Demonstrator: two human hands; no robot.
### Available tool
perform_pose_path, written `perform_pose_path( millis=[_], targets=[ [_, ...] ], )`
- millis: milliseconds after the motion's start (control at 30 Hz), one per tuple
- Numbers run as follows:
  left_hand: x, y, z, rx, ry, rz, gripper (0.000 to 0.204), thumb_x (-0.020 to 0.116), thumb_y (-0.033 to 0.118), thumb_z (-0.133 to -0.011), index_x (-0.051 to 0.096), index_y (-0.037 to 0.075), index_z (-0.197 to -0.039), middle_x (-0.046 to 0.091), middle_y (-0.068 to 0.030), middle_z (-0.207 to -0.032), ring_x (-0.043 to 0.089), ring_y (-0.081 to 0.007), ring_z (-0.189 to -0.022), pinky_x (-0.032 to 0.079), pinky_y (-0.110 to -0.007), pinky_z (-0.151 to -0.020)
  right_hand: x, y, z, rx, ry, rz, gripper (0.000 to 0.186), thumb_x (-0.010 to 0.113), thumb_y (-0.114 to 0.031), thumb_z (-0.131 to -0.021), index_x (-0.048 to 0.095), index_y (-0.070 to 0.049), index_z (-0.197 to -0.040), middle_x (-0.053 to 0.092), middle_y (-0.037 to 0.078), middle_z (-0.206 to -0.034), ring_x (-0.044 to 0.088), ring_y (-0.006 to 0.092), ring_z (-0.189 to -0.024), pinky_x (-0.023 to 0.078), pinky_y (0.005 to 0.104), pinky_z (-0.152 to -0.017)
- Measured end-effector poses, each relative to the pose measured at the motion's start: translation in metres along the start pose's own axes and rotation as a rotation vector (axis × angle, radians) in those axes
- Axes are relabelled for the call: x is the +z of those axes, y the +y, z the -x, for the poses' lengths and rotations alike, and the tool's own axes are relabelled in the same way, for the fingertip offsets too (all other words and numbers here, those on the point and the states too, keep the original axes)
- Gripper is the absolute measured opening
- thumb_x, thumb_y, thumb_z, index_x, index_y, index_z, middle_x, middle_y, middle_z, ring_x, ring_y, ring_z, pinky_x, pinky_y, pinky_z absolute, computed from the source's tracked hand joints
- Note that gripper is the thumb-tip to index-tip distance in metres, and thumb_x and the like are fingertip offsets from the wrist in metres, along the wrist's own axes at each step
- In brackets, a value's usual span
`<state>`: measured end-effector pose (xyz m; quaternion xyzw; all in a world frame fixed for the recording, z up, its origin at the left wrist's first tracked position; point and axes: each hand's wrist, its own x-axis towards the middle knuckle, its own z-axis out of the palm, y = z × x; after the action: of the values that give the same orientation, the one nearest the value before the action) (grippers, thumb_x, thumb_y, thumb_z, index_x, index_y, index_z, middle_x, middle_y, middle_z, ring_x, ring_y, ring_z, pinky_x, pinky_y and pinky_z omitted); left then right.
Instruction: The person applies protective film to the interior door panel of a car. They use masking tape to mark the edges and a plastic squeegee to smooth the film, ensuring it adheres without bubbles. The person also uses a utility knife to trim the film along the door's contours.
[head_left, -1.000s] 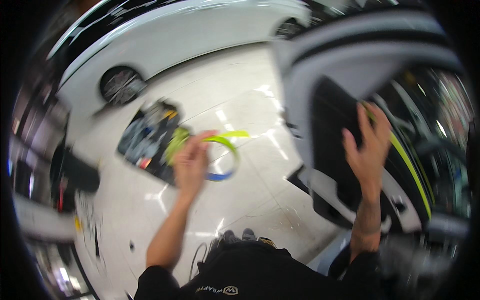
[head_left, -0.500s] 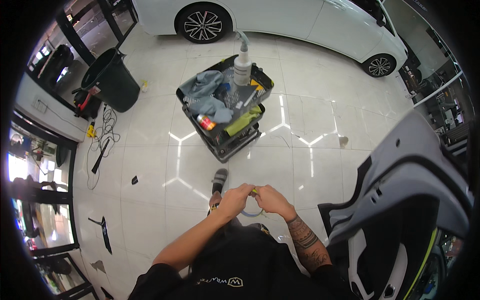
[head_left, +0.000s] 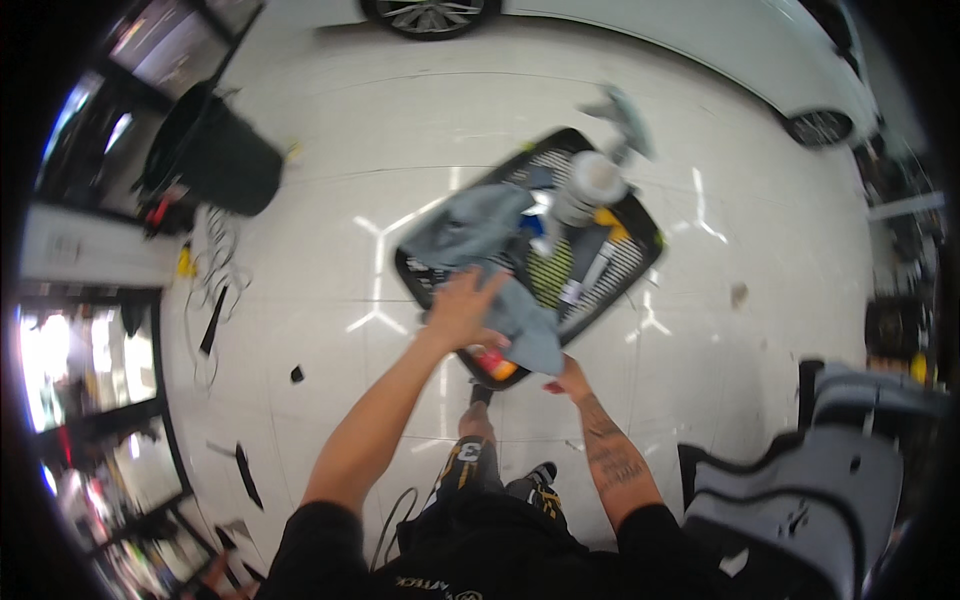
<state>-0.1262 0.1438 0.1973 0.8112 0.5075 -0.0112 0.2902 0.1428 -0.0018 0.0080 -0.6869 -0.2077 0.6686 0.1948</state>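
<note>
A grey cloth [head_left: 528,322] lies partly over the near side of a black tray-topped cart [head_left: 628,283]. My left hand [head_left: 463,310] rests on this cloth with its fingers spread. At the cloth's near right corner is my right hand [head_left: 570,382], its fingers curled and partly hidden by the fabric it grips. A second grey cloth [head_left: 470,225] is bunched at the tray's far left. Below my left hand, a red and orange container [head_left: 494,365] shows in the near corner. A white spray bottle [head_left: 590,190] with a grey trigger head stands in the tray.
A white car [head_left: 650,45] is parked at the far side. On the left are a dark bin [head_left: 215,155], coiled cables [head_left: 222,245] and a black strip [head_left: 243,478] on the tiled floor [head_left: 340,430]. Large grey moulded panels [head_left: 800,500] stand at right.
Both hands have moved forward from near my body to the cart. The thin yellow-green thing between them is no longer seen. A grey cloth is drawn toward the tray's near edge.
</note>
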Motion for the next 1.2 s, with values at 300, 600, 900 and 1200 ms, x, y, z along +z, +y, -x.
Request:
perform_pose_path(
  millis=[300,600,900,1200],
  targets=[
    [0.055,0.025,-0.011,-0.110,0.220,0.249,0.057,0.081,0.009,-0.058,0.059,-0.002,-0.109,0.035,-0.0289,-0.131,0.059,-0.0402,-0.104,0.052,-0.048,-0.092,-0.047,0.016,-0.038,0.250,-0.192,0.124,0.031,0.054,-0.026,-0.096,0.052,-0.008,-0.121,0.061,0.012,-0.101,0.063,0.0222,-0.082,0.053,0.0335,-0.069],
    [0.029,0.006,-0.019,-0.468,0.539,0.996,0.018,0.065,0.005,-0.067,0.059,0.004,-0.084,0.064,-0.0164,-0.091,0.063,-0.0361,-0.089,0.050,-0.043,-0.078,0.008,-0.066,-0.094,0.054,-0.309,0.256,0.035,0.054,-0.030,-0.094,0.050,-0.007,-0.120,0.060,0.013,-0.103,0.061,0.0254,-0.087,0.051,0.0354,-0.075],
    [-0.032,-0.025,0.097,-0.469,0.742,1.447,0.039,0.050,0.006,-0.064,0.055,0.000,-0.102,0.056,-0.0118,-0.107,0.054,-0.0240,-0.106,0.043,-0.034,-0.095,0.025,-0.096,-0.145,-0.218,-0.167,0.259,0.037,0.055,-0.029,-0.095,0.049,-0.006,-0.123,0.059,0.015,-0.106,0.059,0.0265,-0.092,0.048,0.0362,-0.080],
    [0.019,0.004,0.051,-0.221,0.629,1.390,0.038,0.049,0.002,-0.081,0.044,0.004,-0.118,0.055,-0.0106,-0.112,0.057,-0.0215,-0.105,0.047,-0.033,-0.096,0.064,-0.080,-0.170,-0.236,-0.143,0.038,0.039,0.055,-0.028,-0.095,0.048,-0.005,-0.125,0.059,0.016,-0.109,0.057,0.0276,-0.098,0.046,0.0369,-0.084]
  ],
)
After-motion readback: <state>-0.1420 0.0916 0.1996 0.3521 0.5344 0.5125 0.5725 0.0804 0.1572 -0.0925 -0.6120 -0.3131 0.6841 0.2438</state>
